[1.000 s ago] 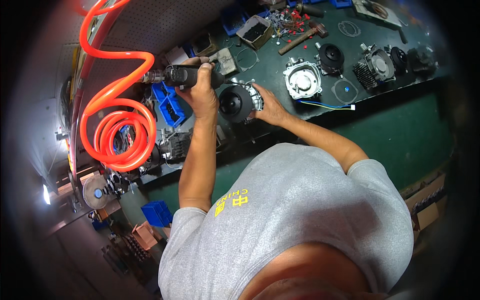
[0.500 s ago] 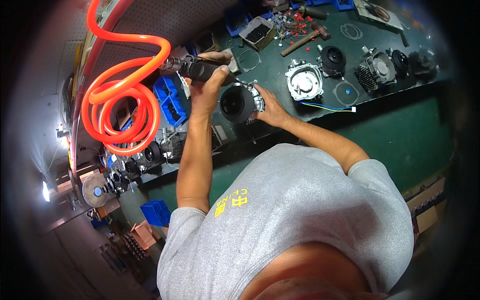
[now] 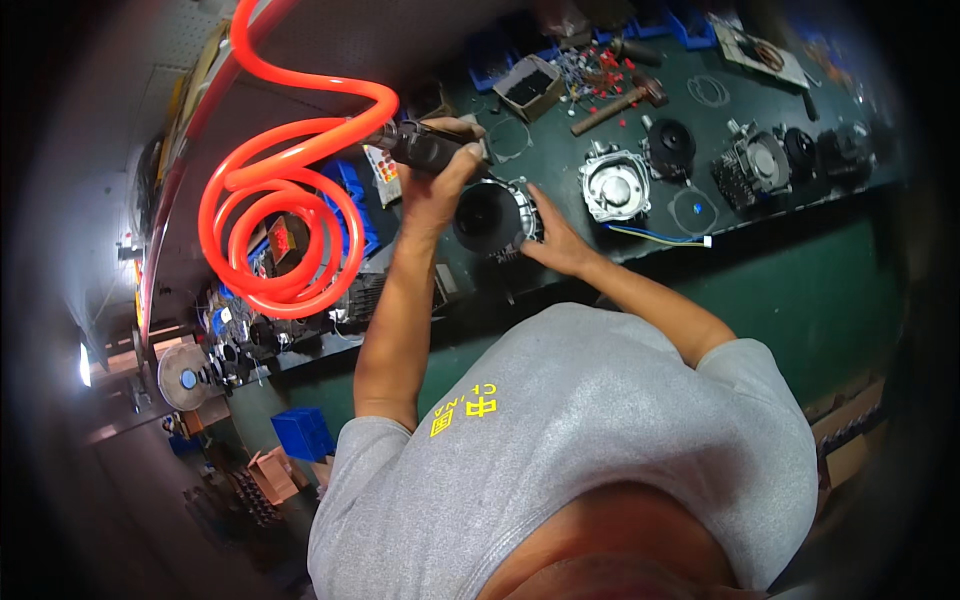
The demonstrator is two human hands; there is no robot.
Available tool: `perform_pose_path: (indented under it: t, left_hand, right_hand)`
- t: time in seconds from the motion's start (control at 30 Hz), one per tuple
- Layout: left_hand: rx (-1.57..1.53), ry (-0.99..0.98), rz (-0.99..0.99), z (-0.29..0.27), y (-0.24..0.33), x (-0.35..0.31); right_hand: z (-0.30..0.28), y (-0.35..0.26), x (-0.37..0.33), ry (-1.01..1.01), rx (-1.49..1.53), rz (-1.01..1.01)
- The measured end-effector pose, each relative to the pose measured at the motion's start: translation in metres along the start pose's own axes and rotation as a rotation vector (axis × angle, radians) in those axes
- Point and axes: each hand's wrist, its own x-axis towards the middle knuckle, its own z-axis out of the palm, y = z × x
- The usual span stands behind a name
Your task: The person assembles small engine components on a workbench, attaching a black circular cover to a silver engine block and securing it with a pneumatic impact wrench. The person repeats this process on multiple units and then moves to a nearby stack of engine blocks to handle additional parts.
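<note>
My left hand (image 3: 440, 190) is closed around a black air screwdriver (image 3: 424, 148), joined to an orange hose. The tool's tip points at the upper rim of a blower unit (image 3: 482, 218), which has a round black fan part and a silver metal body. Whether the tip touches a screw is too small to tell. On the unit's right side, my right hand (image 3: 562, 246) grips the silver rim between thumb and fingers. Further right lies an open silver housing (image 3: 614, 187) with a blue and yellow cable (image 3: 655, 238) in front of it.
The coiled orange hose (image 3: 290, 300) hangs left of my left arm. Along the green bench (image 3: 560, 150) lie a hammer (image 3: 610, 108), a box of black parts (image 3: 528, 88), a black fan wheel (image 3: 670, 142), a ring gasket (image 3: 692, 210) and a finned motor (image 3: 755, 165). Blue bins (image 3: 352, 205) stand at left.
The view has shifted slightly. The hose coil has swung right, and the screwdriver has moved a little right with my left hand. My right hand's thumb now shows on the unit's near side.
</note>
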Motion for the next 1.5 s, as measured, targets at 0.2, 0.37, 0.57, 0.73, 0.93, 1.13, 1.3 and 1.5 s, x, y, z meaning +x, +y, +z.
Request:
perform_pose_path:
  t: [0.2,0.37,0.57,0.73,0.93,1.13,1.3,1.5]
  left_hand:
    - [0.011,-0.006,-0.085,-0.004,0.004,0.001]
    - [0.025,-0.078,-0.155,-0.011,0.012,0.001]
    - [0.456,0.194,0.196,-0.025,0.025,-0.023]
    - [0.577,0.206,0.375,-0.031,0.037,-0.024]
    - [0.572,0.094,0.173,-0.033,0.056,-0.024]
    - [0.017,-0.067,-0.356,-0.056,0.052,-0.018]
    - [0.153,0.084,0.053,-0.046,0.013,-0.027]
    - [-0.026,0.138,0.0,0.002,-0.009,-0.004]
  right_hand:
    - [-0.034,-0.087,0.038,0.188,0.216,-0.176]
    - [-0.031,-0.122,0.101,-0.167,0.511,-0.089]
    - [-0.026,-0.11,0.105,-0.134,0.611,-0.087]
    - [-0.021,-0.112,0.102,-0.128,0.584,-0.087]
    - [-0.018,-0.12,0.097,-0.106,0.613,-0.031]
    - [-0.016,-0.106,0.101,-0.103,0.66,-0.115]
    - [-0.012,-0.106,0.1,-0.103,0.633,-0.13]
    - [-0.009,-0.104,0.084,0.11,0.463,-0.25]
